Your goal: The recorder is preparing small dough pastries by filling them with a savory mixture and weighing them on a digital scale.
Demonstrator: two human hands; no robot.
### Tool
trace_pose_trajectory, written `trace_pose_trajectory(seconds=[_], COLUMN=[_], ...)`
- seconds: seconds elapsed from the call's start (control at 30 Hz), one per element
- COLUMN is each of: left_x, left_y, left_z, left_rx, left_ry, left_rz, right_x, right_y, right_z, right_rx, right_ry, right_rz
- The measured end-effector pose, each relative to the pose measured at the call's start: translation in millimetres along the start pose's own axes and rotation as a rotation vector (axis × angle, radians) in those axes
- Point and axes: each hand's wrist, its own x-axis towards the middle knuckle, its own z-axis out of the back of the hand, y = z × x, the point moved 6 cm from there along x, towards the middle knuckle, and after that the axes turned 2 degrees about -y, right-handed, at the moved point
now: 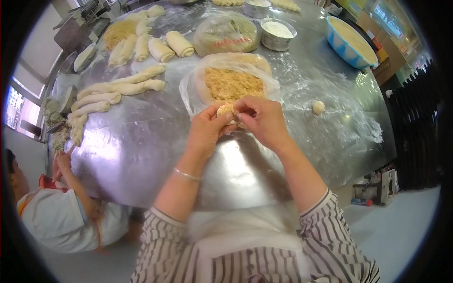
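Above the near part of the steel table, my left hand (208,123) holds a small piece of dough (225,109) with crumbly yellow filling on it. The fingertips of my right hand (261,118) pinch the dough's right edge. Just beyond my hands lies a container of yellow-brown crumbly filling (233,83), partly wrapped in clear plastic. A small round dough ball (318,107) sits alone to the right on the floured steel. My fingers hide part of the dough piece.
Behind the filling are a plastic-wrapped mass (226,33) and a metal tin of white powder (277,30). A blue-and-white basin (339,42) stands back right. Dough rolls (179,44) and long dough strips (131,86) lie left. A co-worker (67,212) works at the left edge.
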Motion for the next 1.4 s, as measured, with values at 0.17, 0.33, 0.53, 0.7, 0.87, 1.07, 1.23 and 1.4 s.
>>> trace_pose_trajectory(seconds=[0.17,0.33,0.53,0.7,0.87,1.07,1.23,1.4], left_x=[-4.6,-18.9,-48.3,-66.7,-73.3,-74.4,-78.8,-80.0], left_y=[-7.9,-15.6,-11.6,-10.5,-7.3,-2.4,1.8,6.4], left_z=[3.2,2.2,-20.4,-38.6,-39.4,-42.7,-50.2,-50.1], left_rx=[-0.098,-0.202,-0.242,-0.138,0.198,0.070,-0.180,-0.258], left_ry=[-0.029,0.042,0.232,0.201,0.051,0.064,0.042,-0.025], left_rz=[0.021,0.088,0.250,0.165,0.001,0.042,0.101,-0.038], right_x=[13.2,-1.4,-21.1,-34.3,-43.0,-50.0,-50.9,-52.3], right_y=[-24.9,-32.5,11.0,24.0,30.3,25.1,28.1,22.6], right_z=[10.5,-1.4,-8.4,-1.4,-7.0,-2.4,-5.2,-9.9], right_rx=[-0.110,0.274,0.073,-0.032,-0.090,0.029,-0.033,0.081], right_ry=[-0.114,0.144,0.197,0.021,0.028,0.031,-0.018,-0.175], right_rz=[-0.005,-0.135,0.140,0.391,0.405,0.277,0.311,0.340])
